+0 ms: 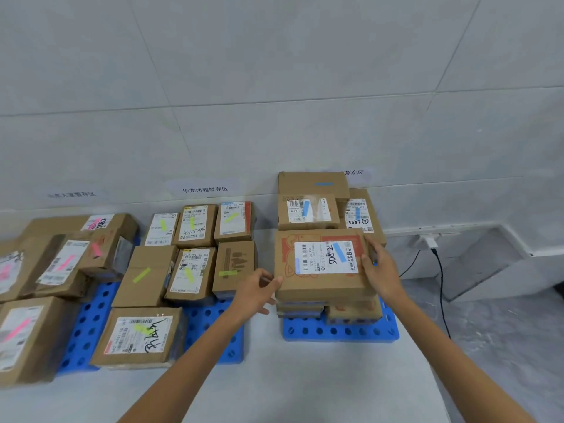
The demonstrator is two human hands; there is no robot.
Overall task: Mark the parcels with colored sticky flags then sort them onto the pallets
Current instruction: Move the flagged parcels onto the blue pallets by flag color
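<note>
Honestly, left hand [258,290] and right hand [380,267] both grip the blue-flagged parcel [323,276] atop the right pallet [338,332], and the uneven boxes [300,308] beneath could tip it.

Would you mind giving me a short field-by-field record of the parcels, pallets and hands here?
parcel being handled: blue-flagged parcel, on top of the stack on the right pallet
left hand: at the parcel's left edge, grip unclear
right hand: holds the parcel's right edge
middle pallet: parcels with yellow-green flags
left pallet: parcels with pink flags
</note>
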